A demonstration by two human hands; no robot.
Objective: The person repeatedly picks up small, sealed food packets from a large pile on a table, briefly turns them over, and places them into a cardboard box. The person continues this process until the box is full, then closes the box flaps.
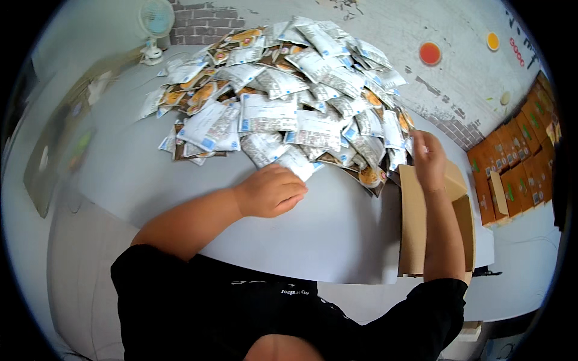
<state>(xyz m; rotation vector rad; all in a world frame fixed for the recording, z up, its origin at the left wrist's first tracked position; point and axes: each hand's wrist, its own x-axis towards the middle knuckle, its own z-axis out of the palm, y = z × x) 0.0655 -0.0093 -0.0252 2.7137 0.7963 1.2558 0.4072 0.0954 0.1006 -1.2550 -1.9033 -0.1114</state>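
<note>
A large heap of sealed food packets (268, 113) is piled on the pale table (253, 243) before me. Some show white printed backs, others brown fronts with food pictures. My left hand (273, 192) is at the heap's front edge, its fingers curled close together beside a white packet (295, 163). Its palm is hidden. At the heap's right end, my right hand (429, 158) is raised over the far end of an open cardboard box (411, 221). Whether its fingers hold anything is unclear. My right forearm crosses above the box and hides part of its inside.
A small white fan (156, 22) stands at the table's back left. Stacked orange-brown cartons (519, 158) stand at the right, one with a raised flap. A printed wall (384, 27) runs behind the heap. The cardboard box sits by the table's right front edge.
</note>
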